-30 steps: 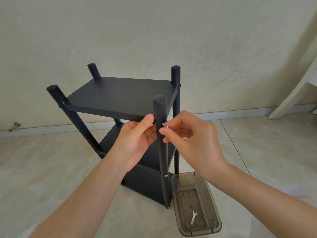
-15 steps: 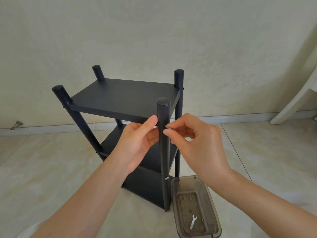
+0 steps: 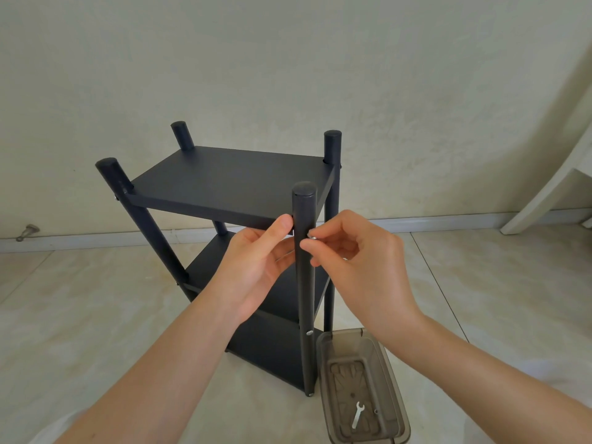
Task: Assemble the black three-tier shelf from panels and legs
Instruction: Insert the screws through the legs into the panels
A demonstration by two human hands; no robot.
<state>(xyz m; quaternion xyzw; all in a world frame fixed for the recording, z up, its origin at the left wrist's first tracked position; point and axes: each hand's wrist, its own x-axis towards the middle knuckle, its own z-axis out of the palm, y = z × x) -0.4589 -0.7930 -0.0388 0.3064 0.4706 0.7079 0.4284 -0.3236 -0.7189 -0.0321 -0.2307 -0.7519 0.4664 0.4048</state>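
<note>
Shelf (image 3: 272, 354) stands on floor by wall. Top panel (image 3: 230, 184) is gripped by L hand (image 3: 256, 264) at front leg (image 3: 306, 299); screw (image 3: 312, 237) is pinched by R hand (image 3: 358, 261) at leg's side. Risk: screw gets dropped/cross-threaded if holes are misaligned.

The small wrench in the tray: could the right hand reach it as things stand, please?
Probably yes: the tray is open-topped and nothing covers the wrench, but the right hand pinches a screw at the leg.

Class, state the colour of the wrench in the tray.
Silver; the wrench shows best in the head view.
</note>
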